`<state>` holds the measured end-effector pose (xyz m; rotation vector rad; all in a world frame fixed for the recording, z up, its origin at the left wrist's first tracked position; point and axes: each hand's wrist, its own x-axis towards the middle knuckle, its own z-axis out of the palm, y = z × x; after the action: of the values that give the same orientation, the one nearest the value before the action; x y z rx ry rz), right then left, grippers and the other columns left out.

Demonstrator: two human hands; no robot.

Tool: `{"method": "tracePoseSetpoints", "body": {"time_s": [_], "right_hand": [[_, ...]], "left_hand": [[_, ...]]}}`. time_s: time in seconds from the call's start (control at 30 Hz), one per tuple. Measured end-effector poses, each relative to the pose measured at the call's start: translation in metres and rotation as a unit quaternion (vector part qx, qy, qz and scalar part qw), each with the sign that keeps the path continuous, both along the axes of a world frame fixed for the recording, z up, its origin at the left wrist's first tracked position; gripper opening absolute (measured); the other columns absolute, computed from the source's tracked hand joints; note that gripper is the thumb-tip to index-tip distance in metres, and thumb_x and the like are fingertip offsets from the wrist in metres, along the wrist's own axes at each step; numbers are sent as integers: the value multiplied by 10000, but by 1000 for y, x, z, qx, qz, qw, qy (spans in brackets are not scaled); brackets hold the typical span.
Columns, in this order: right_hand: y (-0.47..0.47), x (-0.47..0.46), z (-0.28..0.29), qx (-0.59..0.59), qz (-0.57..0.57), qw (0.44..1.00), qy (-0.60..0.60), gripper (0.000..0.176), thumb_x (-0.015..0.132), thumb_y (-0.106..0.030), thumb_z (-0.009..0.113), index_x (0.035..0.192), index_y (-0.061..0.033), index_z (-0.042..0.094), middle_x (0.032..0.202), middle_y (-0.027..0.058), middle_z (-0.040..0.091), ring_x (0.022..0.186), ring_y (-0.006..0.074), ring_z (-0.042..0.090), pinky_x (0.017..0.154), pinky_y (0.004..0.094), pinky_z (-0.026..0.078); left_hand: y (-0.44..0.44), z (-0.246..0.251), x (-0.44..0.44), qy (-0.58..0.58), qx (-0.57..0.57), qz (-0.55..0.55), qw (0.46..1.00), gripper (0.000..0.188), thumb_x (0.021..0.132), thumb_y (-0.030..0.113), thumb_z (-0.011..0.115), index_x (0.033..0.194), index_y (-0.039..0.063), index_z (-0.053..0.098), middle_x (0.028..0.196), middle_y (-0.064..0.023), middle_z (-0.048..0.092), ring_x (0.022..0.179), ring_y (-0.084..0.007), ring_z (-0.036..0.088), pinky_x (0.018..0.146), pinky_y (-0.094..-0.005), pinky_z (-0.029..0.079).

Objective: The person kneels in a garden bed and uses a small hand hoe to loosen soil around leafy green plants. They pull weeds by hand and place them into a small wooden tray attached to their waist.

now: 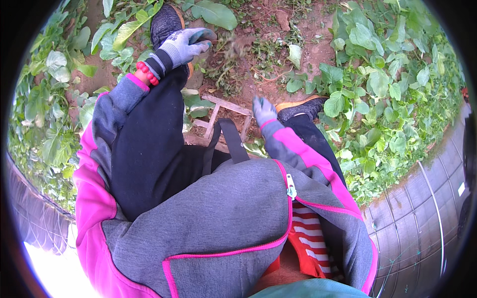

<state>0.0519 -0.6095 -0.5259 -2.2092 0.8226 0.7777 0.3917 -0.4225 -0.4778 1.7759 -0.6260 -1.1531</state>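
My left hand (188,45), in a grey knit glove with a teal palm, is beside my left shoe (166,23). Its thumb stands apart from the curved fingers, and no held thing shows between them. Just past the fingertips is a blurred brown clump of what looks like dry weeds (240,44), above uprooted weeds (227,76) on the soil. My right hand (264,110), gloved too, is by the corner of a low wooden frame (227,106) between my legs. Blur and the angle hide its fingers; whether it holds anything, I cannot tell.
Leafy green plants (372,82) grow thickly on the right, and more leafy plants (56,111) on the left. Bare reddish soil (257,70) runs between them. A black strap (233,141) loops up before my jacket. Dark gridded ground sheeting (417,208) borders the right bed.
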Motion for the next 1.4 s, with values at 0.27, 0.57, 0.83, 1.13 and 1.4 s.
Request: {"method": "tracePoseSetpoints", "body": {"time_s": [0.27, 0.57, 0.83, 1.13, 1.4], "right_hand": [[56, 22, -40, 155, -100, 968, 168, 504, 872, -517, 380, 1016, -85, 596, 953, 216, 598, 930, 386, 576, 821, 443, 442], [48, -54, 5, 63, 128, 980, 141, 424, 874, -458, 422, 1151, -150, 515, 1023, 196, 572, 904, 389, 577, 798, 512, 445], [-36, 74, 20, -24, 118, 979, 166, 418, 852, -483, 445, 1009, -106, 533, 894, 187, 641, 874, 349, 608, 757, 484, 456], [-124, 51, 83, -39, 255, 943, 210, 474, 852, -497, 437, 1013, -68, 561, 970, 190, 629, 925, 340, 599, 845, 437, 441], [-138, 103, 54, -117, 324, 936, -69, 341, 878, -417, 440, 1032, -145, 577, 899, 178, 610, 876, 330, 579, 800, 450, 447]], "left_hand": [[-8, 18, 3, -18, 46, -12, 999, 307, 811, 204, 587, 1089, 74, 599, 928, -67, 653, 848, -148, 614, 803, -283, 460], [-5, 6, -1, 5, 67, -25, 997, 340, 817, 277, 580, 1097, 84, 597, 932, -94, 660, 854, -214, 633, 798, -308, 469], [-12, 6, 1, -55, 82, -61, 993, 369, 811, 284, 576, 1118, 81, 585, 994, -113, 648, 927, -248, 621, 829, -321, 462], [-5, 0, 4, 13, 66, -21, 998, 335, 813, 253, 577, 1102, 85, 599, 993, -87, 655, 908, -189, 625, 828, -299, 460], [-6, -5, 3, -11, 93, -48, 994, 339, 845, 184, 584, 1136, 11, 558, 1008, -53, 632, 934, -108, 568, 855, -251, 430]]}}
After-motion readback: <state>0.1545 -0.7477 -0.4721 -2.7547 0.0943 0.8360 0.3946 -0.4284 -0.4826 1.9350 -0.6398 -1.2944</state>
